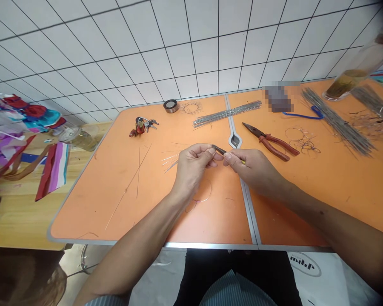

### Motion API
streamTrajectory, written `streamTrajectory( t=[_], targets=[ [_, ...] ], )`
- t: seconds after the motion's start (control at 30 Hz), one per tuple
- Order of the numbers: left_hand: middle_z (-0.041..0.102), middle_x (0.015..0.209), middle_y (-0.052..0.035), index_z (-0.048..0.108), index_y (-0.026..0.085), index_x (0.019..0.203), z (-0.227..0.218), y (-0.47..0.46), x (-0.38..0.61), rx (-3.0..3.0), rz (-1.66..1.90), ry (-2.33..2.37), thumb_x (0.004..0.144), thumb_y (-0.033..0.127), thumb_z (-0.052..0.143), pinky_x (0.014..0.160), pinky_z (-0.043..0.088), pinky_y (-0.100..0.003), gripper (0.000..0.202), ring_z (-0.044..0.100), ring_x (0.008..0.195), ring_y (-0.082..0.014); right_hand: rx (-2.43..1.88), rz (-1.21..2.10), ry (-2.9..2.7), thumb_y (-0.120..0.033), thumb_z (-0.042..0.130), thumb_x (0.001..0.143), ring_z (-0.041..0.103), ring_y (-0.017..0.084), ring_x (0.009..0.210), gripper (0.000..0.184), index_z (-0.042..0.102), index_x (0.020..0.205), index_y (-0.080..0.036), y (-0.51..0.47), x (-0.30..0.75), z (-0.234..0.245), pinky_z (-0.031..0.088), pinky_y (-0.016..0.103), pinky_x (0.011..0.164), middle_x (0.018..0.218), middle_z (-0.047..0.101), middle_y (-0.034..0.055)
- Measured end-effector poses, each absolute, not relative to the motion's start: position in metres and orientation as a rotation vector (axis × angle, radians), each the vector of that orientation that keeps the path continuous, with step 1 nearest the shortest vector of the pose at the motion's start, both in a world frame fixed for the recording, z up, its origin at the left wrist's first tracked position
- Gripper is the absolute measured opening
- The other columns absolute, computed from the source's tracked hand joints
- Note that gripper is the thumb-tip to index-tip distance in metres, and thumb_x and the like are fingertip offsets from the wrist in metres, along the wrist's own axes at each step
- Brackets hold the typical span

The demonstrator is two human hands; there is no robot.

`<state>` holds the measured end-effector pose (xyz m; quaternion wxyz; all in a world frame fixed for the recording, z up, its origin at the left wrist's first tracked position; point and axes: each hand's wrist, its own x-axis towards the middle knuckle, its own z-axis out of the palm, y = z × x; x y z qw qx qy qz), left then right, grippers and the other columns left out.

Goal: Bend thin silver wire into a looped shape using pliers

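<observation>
My left hand (193, 163) and my right hand (252, 169) meet over the middle of the orange folding table (121, 204). The right hand is closed on a small pair of dark pliers (219, 149) with a yellow handle tip showing by the knuckles. The pliers' jaws point left into the pinched fingertips of my left hand, which is closed on thin wire I can barely make out. Several thin straight wires (170, 160) fan out on the table just left of the left hand. A thin curled wire (204, 199) lies under my left wrist.
Red-handled pliers (271, 142) lie right of the hands. Bundles of straight wire (226, 114) (338, 121), a tape roll (171, 106), keys (142, 126), curled wire scraps (303, 142) and a glass jar (347, 83) sit farther back. Coloured cloth or paper (25, 140) covers a wooden table on the left.
</observation>
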<state>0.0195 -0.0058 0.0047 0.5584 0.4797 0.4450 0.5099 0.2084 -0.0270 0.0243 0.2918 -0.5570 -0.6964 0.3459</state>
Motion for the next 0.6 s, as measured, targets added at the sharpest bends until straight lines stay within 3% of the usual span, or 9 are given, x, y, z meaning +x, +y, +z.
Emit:
streamTrajectory(
  t=[0.2, 0.37, 0.6],
  targets=[
    [0.082, 0.083, -0.0063, 0.080, 0.018, 0.084, 0.006, -0.006, 0.021, 1.127, 1.229, 1.049, 0.088, 0.032, 0.080, 0.067, 0.052, -0.026, 0.015, 0.067, 0.064, -0.0119, -1.489, 0.898, -1.861, -0.047, 0.048, 0.107, 0.043, 0.016, 0.061, 0.042, 0.071, 0.085, -0.020, -0.026, 0.207, 0.023, 0.029, 0.033, 0.060, 0.063, 0.045, -0.0024],
    [0.082, 0.084, -0.0052, 0.082, 0.018, 0.087, 0.006, -0.003, 0.020, 1.082, 1.225, 1.024, 0.088, 0.032, 0.081, 0.064, 0.052, -0.025, 0.013, 0.069, 0.064, -0.0116, -1.408, 1.098, -1.754, -0.055, 0.049, 0.109, 0.061, 0.018, 0.069, 0.047, 0.074, 0.091, -0.019, -0.023, 0.210, 0.017, 0.044, 0.031, 0.062, 0.077, 0.065, 0.0039],
    [0.082, 0.082, -0.0048, 0.083, 0.018, 0.095, 0.006, 0.000, 0.017, 1.000, 1.200, 1.023, 0.084, 0.033, 0.086, 0.064, 0.053, -0.026, 0.019, 0.070, 0.062, -0.0120, -1.368, 1.352, -1.599, -0.060, 0.056, 0.109, 0.065, 0.017, 0.070, 0.047, 0.075, 0.097, -0.019, -0.022, 0.215, 0.014, 0.054, 0.029, 0.062, 0.086, 0.068, 0.0057]
  ],
)
